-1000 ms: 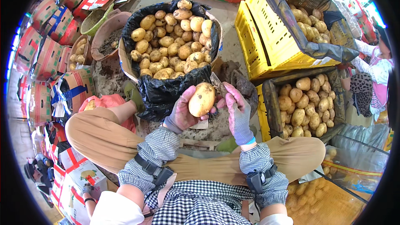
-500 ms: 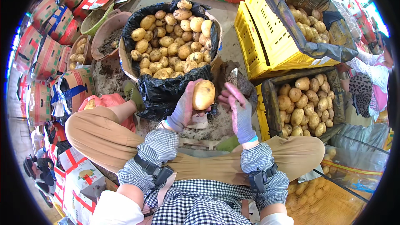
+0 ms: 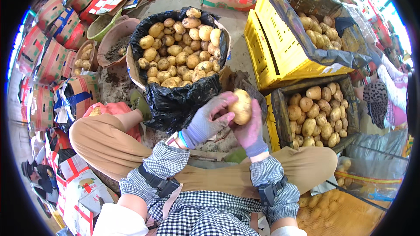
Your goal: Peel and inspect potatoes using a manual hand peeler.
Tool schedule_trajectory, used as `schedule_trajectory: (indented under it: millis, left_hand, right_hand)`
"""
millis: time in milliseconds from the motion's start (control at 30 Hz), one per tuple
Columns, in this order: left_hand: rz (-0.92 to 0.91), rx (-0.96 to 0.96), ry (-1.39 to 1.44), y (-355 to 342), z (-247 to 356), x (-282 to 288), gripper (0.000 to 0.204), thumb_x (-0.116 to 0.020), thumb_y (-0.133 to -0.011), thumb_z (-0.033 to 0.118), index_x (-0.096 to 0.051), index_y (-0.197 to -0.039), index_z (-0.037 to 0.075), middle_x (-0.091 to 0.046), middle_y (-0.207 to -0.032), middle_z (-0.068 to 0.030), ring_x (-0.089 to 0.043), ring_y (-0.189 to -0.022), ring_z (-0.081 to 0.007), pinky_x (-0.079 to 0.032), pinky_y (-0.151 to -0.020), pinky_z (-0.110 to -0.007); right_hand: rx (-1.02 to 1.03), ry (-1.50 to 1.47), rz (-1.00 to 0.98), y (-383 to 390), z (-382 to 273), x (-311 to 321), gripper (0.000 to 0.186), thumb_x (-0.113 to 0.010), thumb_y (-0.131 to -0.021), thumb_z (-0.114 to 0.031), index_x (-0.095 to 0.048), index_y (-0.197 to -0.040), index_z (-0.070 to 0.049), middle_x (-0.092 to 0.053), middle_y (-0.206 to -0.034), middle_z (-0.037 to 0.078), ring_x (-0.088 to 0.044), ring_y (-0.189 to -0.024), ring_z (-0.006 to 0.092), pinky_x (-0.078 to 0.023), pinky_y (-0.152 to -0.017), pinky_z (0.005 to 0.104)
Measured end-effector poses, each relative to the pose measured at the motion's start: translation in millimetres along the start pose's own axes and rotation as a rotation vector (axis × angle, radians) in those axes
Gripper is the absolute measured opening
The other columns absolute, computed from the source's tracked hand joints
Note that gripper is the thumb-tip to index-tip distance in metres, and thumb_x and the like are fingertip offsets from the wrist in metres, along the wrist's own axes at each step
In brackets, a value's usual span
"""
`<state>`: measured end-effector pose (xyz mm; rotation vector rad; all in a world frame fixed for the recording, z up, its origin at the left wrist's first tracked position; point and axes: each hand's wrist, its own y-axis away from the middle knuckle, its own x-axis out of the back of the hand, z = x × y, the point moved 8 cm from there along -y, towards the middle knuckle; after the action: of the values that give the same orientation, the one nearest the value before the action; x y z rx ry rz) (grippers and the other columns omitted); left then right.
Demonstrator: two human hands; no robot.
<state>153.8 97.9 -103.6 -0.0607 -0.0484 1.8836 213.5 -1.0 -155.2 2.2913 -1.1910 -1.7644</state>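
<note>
A large pale-yellow potato [image 3: 240, 107] is between my two gloved hands, in front of the lined basket. My left hand [image 3: 206, 121] reaches it from the left, its fingertips and thumb against the near side of the skin. My right hand [image 3: 252, 131] cups the potato from the right and below, with part of its fingers hidden behind it. Both gloves are grey-purple with pinkish, soiled fingers. Just beyond my hands stands a round basket lined with black plastic [image 3: 175, 107], heaped with potatoes [image 3: 175, 50].
To the right, a dark-lined crate [image 3: 284, 124] holds potatoes, and yellow crates [image 3: 280, 39] stand behind it. A pinkish basin [image 3: 105, 52] with soil sits at the far left. Cardboard boxes [image 3: 50, 61] are stacked along the left. Netted potatoes [image 3: 321, 207] lie at lower right.
The potato has moved right, from my left hand alone to between both hands. My right hand has closed on it. A small pale blade seen by my right fingers no longer shows.
</note>
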Motion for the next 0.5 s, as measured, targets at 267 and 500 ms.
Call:
schedule_trajectory:
  millis: [267,500]
  left_hand:
    - [0.196,0.093,-0.618,-108,-12,134,0.056,-0.067,-0.083,0.029,-0.05,-0.13,0.004,-0.064,-0.113,-0.0192,-0.062,-0.104,-0.0297,-0.049,-0.088,-0.037]
    - [0.145,0.4,-0.816,-241,-91,145,0.08,-0.07,-0.074,0.023,-0.034,-0.143,0.003,-0.065,-0.106,-0.021,-0.063,-0.098,-0.0317,-0.049,-0.083,-0.036]
  right_hand:
    - [0.179,-0.802,-0.4,25,-111,8,0.032,-0.047,-0.098,-0.032,-0.062,-0.114,-0.009,-0.066,-0.099,0.003,-0.059,-0.069,0.0123,-0.049,-0.062,0.0226]
    - [0.297,-0.257,0.037,12,-89,24,0.037,-0.046,-0.098,-0.039,-0.064,-0.116,-0.012,-0.062,-0.096,0.001,-0.054,-0.073,0.0138,-0.046,-0.062,0.027]
